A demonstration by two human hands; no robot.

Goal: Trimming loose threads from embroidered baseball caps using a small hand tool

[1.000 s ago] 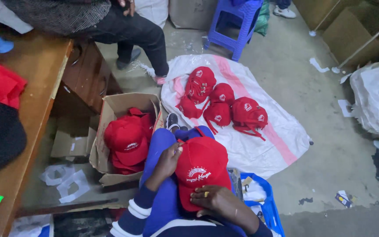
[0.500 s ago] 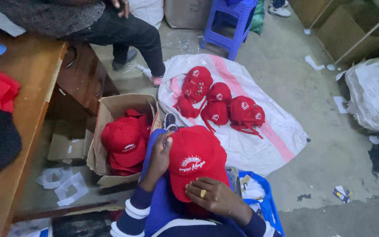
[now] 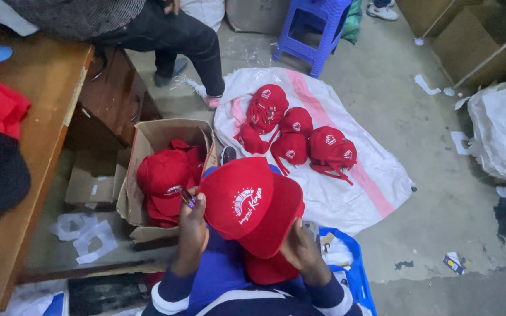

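Note:
A red cap (image 3: 252, 205) with white embroidery on its front rests on my lap, held between both hands. My left hand (image 3: 191, 231) grips its left side and also pinches a small dark tool (image 3: 187, 198). My right hand (image 3: 301, 248) holds the cap's lower right edge by the brim. More red fabric lies under the cap on my lap. An open cardboard box (image 3: 147, 140) with several red caps (image 3: 165, 178) stands just left of my knee.
Several red caps (image 3: 294, 131) lie on a white and pink sack (image 3: 358, 175) on the floor ahead. A wooden desk (image 3: 42, 105) is at the left, a seated person (image 3: 171, 35) behind it, a blue stool (image 3: 314, 29) beyond, a white sack (image 3: 502, 134) at the right.
I have turned the cap on my lap so its crown faces left and the brim right. My right hand has slid from the cap's bottom to its right edge.

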